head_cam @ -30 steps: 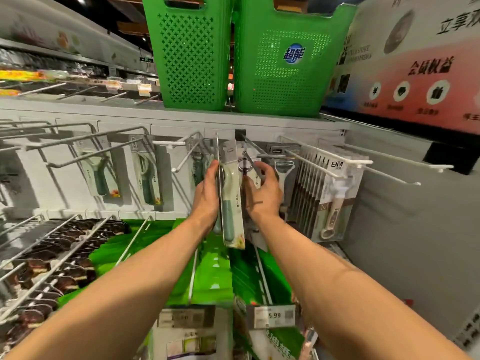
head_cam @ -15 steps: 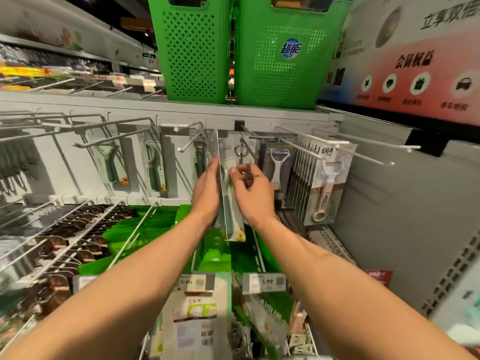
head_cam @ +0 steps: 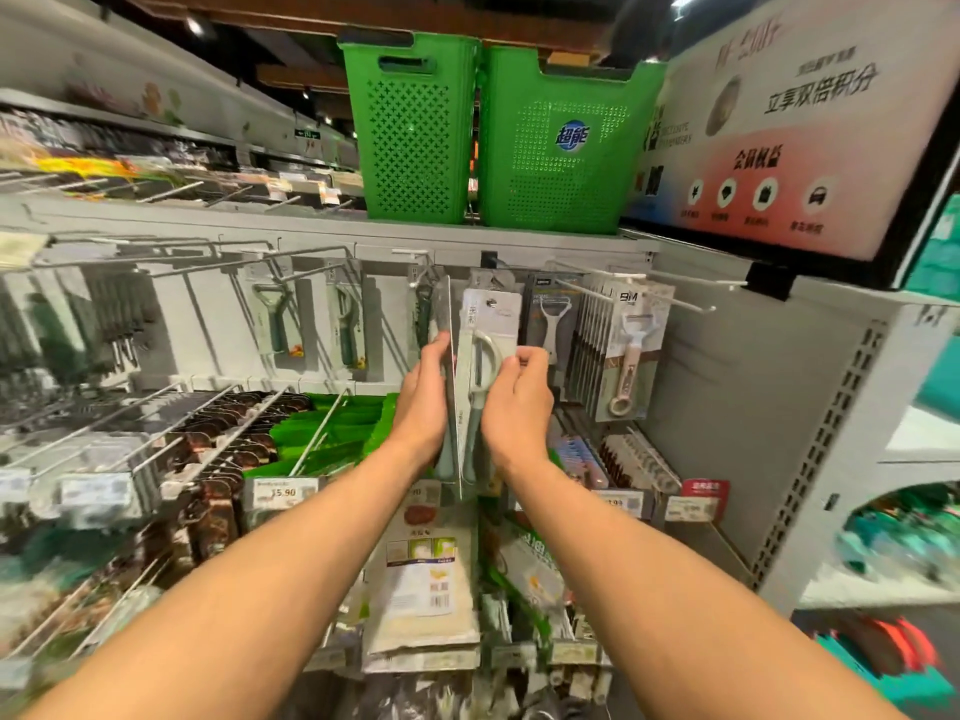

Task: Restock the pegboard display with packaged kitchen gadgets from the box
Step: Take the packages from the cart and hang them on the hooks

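Note:
A carded peeler pack (head_cam: 491,317) with a pale green handle hangs at the pegboard's middle. My right hand (head_cam: 517,402) pinches its right edge. A second card (head_cam: 453,366), seen edge-on, stands just left of it, and my left hand (head_cam: 423,402) grips that one from the left. Both hands sit below the metal hooks (head_cam: 597,296) of the top row. More packaged peelers (head_cam: 631,350) hang to the right, and others (head_cam: 275,324) hang at the left. No box is in view.
Two green plastic baskets (head_cam: 415,127) stand on the shelf above the pegboard. Bare hooks (head_cam: 156,252) jut out at the upper left. Green and brown packs (head_cam: 291,433) fill the rows below, behind price tags (head_cam: 280,492). A grey end panel (head_cam: 769,407) closes the right side.
My right hand has shifted right and turned one pack face-on, apart from the edge-on card. The view has tilted down a little.

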A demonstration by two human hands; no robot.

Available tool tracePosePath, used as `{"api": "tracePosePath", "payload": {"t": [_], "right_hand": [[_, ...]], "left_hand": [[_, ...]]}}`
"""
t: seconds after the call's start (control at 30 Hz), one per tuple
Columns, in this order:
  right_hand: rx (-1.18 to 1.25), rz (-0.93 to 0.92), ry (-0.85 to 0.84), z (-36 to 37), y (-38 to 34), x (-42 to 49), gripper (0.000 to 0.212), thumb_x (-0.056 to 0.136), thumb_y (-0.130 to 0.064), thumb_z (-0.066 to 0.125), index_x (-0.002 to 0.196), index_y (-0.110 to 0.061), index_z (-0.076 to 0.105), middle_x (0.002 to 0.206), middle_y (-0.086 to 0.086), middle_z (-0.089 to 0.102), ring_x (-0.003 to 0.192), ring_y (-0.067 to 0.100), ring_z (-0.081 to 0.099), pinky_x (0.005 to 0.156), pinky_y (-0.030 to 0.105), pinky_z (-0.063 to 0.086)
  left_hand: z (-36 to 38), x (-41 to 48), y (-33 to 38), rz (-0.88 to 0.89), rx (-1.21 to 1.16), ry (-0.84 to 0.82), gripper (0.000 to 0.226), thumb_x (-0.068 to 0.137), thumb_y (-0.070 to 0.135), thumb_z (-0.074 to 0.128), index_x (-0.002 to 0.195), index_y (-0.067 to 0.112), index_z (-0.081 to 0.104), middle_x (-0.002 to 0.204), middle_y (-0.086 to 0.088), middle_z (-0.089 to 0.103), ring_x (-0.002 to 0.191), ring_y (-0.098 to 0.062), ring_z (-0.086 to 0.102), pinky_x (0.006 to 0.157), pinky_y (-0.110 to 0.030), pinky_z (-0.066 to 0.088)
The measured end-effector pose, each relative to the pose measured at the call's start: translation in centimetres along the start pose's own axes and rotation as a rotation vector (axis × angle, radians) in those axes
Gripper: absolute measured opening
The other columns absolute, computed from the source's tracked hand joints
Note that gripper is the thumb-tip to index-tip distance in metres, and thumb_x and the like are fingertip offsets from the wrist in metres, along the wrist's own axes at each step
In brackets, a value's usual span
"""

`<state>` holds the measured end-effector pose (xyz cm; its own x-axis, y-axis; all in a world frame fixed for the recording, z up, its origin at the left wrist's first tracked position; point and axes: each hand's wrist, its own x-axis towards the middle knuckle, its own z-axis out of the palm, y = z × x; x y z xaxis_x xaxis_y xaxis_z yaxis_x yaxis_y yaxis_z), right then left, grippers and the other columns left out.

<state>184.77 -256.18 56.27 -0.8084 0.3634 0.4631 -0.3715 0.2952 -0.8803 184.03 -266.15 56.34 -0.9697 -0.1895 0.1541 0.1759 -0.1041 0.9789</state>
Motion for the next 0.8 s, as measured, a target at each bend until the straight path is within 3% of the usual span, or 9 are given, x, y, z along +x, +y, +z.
{"api": "tracePosePath", "payload": {"t": [0.1,0.23,0.37,0.47,0.57,0.63,0.7,0.8], "right_hand": [[0.011,-0.022,0.011,0.7,-1.7,-1.7,0.013,0.109,-0.024,0.038,0.111,-0.018,0.049,0.095,0.005,0.064,0.083,0.020,0.058,0.072,0.033,0.036],[0.012,-0.020,-0.012,2.4,-3.8,-3.4,0.015,0.107,-0.025,0.038,0.111,-0.019,0.051,0.088,0.004,0.063,0.077,0.018,0.058,0.069,0.035,0.035],[0.022,-0.045,-0.054,5.8,-6.5,-5.6,0.015,0.106,-0.025,0.040,0.111,-0.020,0.053,0.090,0.003,0.065,0.080,0.018,0.060,0.070,0.036,0.041],[0.025,-0.052,-0.081,8.2,-8.1,-6.8,0.015,0.106,-0.025,0.041,0.111,-0.022,0.054,0.089,-0.001,0.064,0.079,0.013,0.058,0.069,0.034,0.043],[0.014,-0.049,-0.095,10.5,-9.8,-8.0,0.013,0.106,-0.026,0.042,0.109,-0.023,0.055,0.088,-0.002,0.066,0.078,0.009,0.058,0.064,0.028,0.040],[0.009,-0.038,-0.096,12.0,-10.7,-8.6,0.013,0.105,-0.026,0.043,0.107,-0.024,0.056,0.089,-0.001,0.067,0.079,0.009,0.058,0.068,0.032,0.037],[-0.007,-0.024,-0.100,13.4,-11.3,-8.8,0.013,0.105,-0.025,0.044,0.105,-0.023,0.057,0.087,-0.002,0.066,0.078,0.012,0.057,0.068,0.032,0.036],[-0.031,0.008,-0.107,15.4,-11.4,-9.3,0.013,0.105,-0.025,0.045,0.104,-0.022,0.059,0.085,-0.005,0.065,0.080,0.016,0.059,0.069,0.032,0.039]], "left_hand": [[-1.4,-1.9,1.2,0.085,0.000,-0.011,0.050,0.105,0.058,0.043,0.133,0.027,0.071,0.133,0.011,0.070,0.124,-0.009,0.062,0.111,-0.030,0.043],[-4.2,-3.1,2.2,0.166,0.002,0.018,0.045,0.110,0.046,0.038,0.148,0.030,0.057,0.143,0.017,0.054,0.134,0.000,0.044,0.110,-0.021,0.030],[-9.3,-3.3,3.5,0.181,0.014,0.084,0.049,0.105,0.061,0.039,0.142,0.037,0.060,0.144,0.020,0.054,0.134,0.000,0.045,0.116,-0.026,0.031],[-12.7,-3.0,4.1,0.110,0.007,0.133,0.082,0.077,0.096,0.042,0.127,0.037,0.070,0.138,0.006,0.068,0.130,-0.017,0.059,0.119,-0.045,0.039],[-16.4,-1.6,3.6,0.048,-0.002,0.153,0.107,0.060,0.108,0.045,0.132,0.033,0.068,0.137,0.001,0.069,0.130,-0.025,0.062,0.117,-0.054,0.041],[-18.3,-1.9,4.6,0.044,0.014,0.190,0.113,0.059,0.109,0.044,0.139,0.032,0.063,0.141,0.005,0.066,0.132,-0.022,0.059,0.118,-0.051,0.040],[-19.8,-2.6,5.6,0.073,0.039,0.204,0.100,0.063,0.102,0.044,0.134,0.034,0.065,0.132,0.014,0.065,0.126,-0.016,0.058,0.112,-0.040,0.040],[-21.7,-2.6,5.6,0.078,0.058,0.173,0.068,0.068,0.091,0.048,0.106,0.038,0.066,0.111,0.018,0.068,0.109,-0.009,0.062,0.102,-0.038,0.045]]}}
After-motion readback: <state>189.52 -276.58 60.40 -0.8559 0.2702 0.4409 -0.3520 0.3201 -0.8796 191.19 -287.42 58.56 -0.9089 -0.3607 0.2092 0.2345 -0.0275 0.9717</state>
